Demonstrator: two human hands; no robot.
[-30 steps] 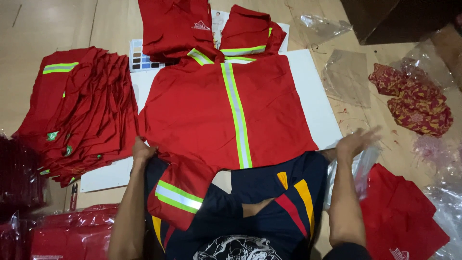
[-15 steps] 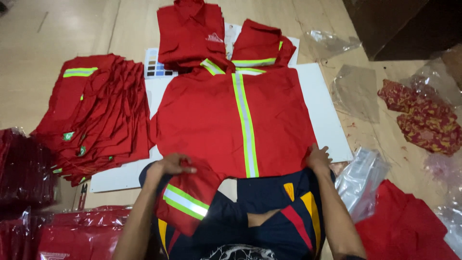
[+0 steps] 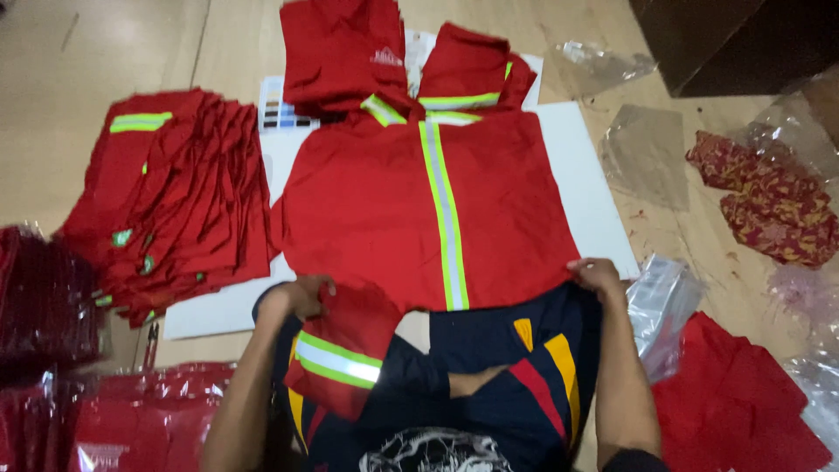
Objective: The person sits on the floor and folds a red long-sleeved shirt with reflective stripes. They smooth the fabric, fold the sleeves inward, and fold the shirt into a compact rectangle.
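The left hand point(image 3: 301, 295) grips the near left corner of the red jacket point(image 3: 419, 210), fingers curled into the cloth where a sleeve point(image 3: 336, 354) with a reflective band hangs off the edge toward the person's lap. The right hand point(image 3: 596, 275) pinches the near right corner of the same hem, thumb over the fabric; how firmly it is closed is hard to judge, since the fingers tuck under the cloth. Between the two hands the jacket lies spread flat on a white board point(image 3: 594, 201), its yellow-and-silver stripe point(image 3: 444, 218) running straight away from the hands.

Just outside the right hand lies a clear plastic bag point(image 3: 660, 297), and beyond it a patterned red cloth point(image 3: 769, 205). Outside the left hand sits a fanned stack of folded jackets point(image 3: 175, 210), with bagged red garments point(image 3: 114, 419) nearer the person. Past the jacket's collar, farthest from both hands, two more red pieces point(image 3: 393, 52) lie on the board.

The hanging sleeve is the likely trouble: its weight could drag the left corner down and skew the hem, so the stripe would run crooked. An uneven pull between the hands could wrinkle the spread panel. The slick bag beside the right hand could also get caught under the cloth.
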